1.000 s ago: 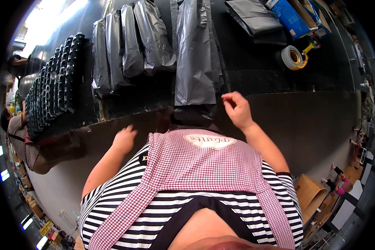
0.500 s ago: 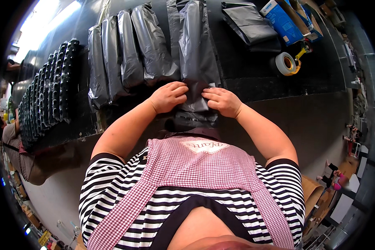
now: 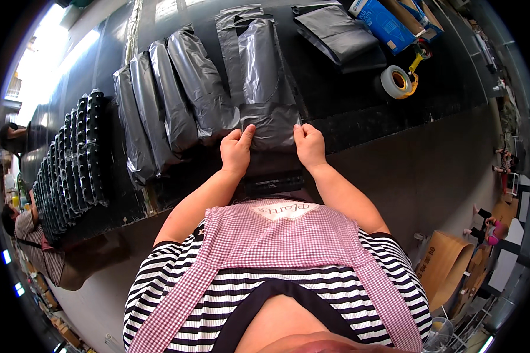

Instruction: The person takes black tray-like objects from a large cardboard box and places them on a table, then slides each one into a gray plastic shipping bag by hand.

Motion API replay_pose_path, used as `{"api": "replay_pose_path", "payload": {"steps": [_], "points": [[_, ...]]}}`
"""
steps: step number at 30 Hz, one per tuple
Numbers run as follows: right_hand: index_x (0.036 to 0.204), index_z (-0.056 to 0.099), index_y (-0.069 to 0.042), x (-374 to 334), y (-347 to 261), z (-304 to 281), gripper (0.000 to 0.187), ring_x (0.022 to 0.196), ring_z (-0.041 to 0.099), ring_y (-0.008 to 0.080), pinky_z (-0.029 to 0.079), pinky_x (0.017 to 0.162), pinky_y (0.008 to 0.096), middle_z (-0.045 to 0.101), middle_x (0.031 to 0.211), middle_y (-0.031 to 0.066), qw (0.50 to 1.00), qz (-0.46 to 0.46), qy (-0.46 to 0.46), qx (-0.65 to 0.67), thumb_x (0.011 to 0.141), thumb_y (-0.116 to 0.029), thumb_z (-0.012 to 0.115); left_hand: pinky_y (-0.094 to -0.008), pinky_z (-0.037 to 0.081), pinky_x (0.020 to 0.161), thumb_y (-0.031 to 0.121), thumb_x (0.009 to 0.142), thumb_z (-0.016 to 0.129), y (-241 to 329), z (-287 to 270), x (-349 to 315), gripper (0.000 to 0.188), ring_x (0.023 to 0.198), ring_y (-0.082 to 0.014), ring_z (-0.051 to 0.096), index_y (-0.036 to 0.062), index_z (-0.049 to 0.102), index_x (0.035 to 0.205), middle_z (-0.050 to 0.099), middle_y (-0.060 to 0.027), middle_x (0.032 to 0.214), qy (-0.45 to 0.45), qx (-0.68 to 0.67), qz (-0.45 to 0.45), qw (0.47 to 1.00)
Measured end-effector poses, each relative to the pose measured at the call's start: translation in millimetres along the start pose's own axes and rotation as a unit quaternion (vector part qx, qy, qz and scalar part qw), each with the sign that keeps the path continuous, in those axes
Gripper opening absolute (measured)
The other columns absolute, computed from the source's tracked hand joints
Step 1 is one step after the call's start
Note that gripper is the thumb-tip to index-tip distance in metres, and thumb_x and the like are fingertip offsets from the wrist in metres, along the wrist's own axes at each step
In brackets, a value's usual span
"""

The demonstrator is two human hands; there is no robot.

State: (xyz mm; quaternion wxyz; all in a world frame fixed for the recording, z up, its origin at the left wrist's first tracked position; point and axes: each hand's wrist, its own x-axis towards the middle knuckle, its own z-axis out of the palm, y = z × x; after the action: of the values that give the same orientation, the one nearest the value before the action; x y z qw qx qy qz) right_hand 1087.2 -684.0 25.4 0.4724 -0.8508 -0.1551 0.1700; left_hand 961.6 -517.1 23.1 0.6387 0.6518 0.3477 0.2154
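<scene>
A dark grey plastic bag [image 3: 259,65] lies lengthwise in front of me on the black table, bulging around contents I cannot see. Its near end is folded up into a flat flap [image 3: 271,120]. My left hand [image 3: 237,150] is closed on the flap's left edge, thumb on top. On the right edge, my right hand [image 3: 310,144] grips in the same way, its fingers curled under and partly hidden. Just left of my left hand, several filled, wrapped grey bags [image 3: 200,82] lie side by side.
Stacked dark ribbed trays [image 3: 70,159] stand at the left, near another person [image 3: 38,241]. To the right lie folded grey bags [image 3: 338,35], a blue carton [image 3: 386,23] and a tape roll [image 3: 394,82] on a yellow dispenser. A brown cardboard box [image 3: 444,265] stands on the floor.
The bag's near end has been turned up over its body into a flap. My hands have gone from lying over the bag to gripping the flap's two sides. The view has shifted slightly.
</scene>
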Motion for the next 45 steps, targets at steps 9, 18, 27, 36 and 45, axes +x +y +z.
{"api": "replay_pose_path", "payload": {"steps": [9, 18, 27, 36, 45], "points": [[0.112, 0.059, -0.005, 4.5, -37.5, -5.1, 0.035, 0.103, 0.063, 0.0377, 0.05, 0.084, 0.0473, 0.066, 0.113, 0.0163, 0.961, -0.163, 0.04, -0.221, 0.089, -0.031, 0.067, -0.0261, 0.032, 0.051, 0.021, 0.09, 0.077, 0.1, 6.7, 1.1, 0.041, 0.058, -0.0051, 0.035, 0.0101, 0.045, 0.066, 0.043, 0.0063, 0.061, -0.002, 0.014, 0.025, 1.0], [0.155, 0.015, 0.004, 63.5, -80.5, 28.9, 0.118, 0.12, 0.059, 0.043, 0.048, 0.102, 0.0422, 0.05, 0.139, 0.0328, 0.982, -0.019, -0.101, -0.16, 0.07, -0.041, 0.082, -0.0296, 0.05, 0.077, 0.011, 0.09, 0.069, 39.0, -15.2, -5.9, 0.033, 0.08, -0.0131, 0.061, -0.0011, 0.059, 0.118, 0.068, -0.0085, 0.097, -0.141, 0.089, 0.04, 0.985], [0.159, 0.025, -0.019, 97.4, -163.9, 75.9, 0.1, 0.125, 0.052, 0.0389, 0.046, 0.102, 0.0451, 0.05, 0.138, 0.0228, 0.945, -0.126, -0.122, -0.276, 0.076, -0.041, 0.076, -0.0439, 0.042, 0.104, 0.028, 0.079, 0.079, 46.4, -246.3, 39.0, 0.071, 0.118, -0.0413, 0.054, 0.0114, 0.05, 0.142, 0.057, -0.0215, 0.131, 0.26, 0.599, 0.181, 0.736], [0.158, 0.027, -0.017, 76.8, -157.1, 155.1, 0.093, 0.126, 0.045, 0.0463, 0.041, 0.108, 0.0469, 0.04, 0.138, 0.0303, 0.928, -0.222, -0.147, -0.26, 0.076, -0.025, 0.071, -0.0395, 0.041, 0.11, 0.021, 0.068, 0.078, 26.7, -304.8, 71.7, 0.1, 0.13, -0.0368, 0.051, 0.0111, 0.032, 0.155, 0.05, -0.0248, 0.142, 0.118, 0.299, -0.02, 0.947], [0.157, 0.03, -0.024, 38.2, -167.9, 202.6, 0.093, 0.136, 0.037, 0.0492, 0.036, 0.112, 0.0472, 0.032, 0.145, 0.0345, 0.925, -0.264, -0.215, -0.168, 0.079, -0.042, 0.079, -0.0409, 0.044, 0.105, 0.031, 0.076, 0.079, 30.0, -405.7, 43.3, 0.073, 0.121, -0.0356, 0.057, 0.0127, 0.055, 0.142, 0.061, -0.0205, 0.13, 0.15, 0.466, 0.012, 0.872]]}}
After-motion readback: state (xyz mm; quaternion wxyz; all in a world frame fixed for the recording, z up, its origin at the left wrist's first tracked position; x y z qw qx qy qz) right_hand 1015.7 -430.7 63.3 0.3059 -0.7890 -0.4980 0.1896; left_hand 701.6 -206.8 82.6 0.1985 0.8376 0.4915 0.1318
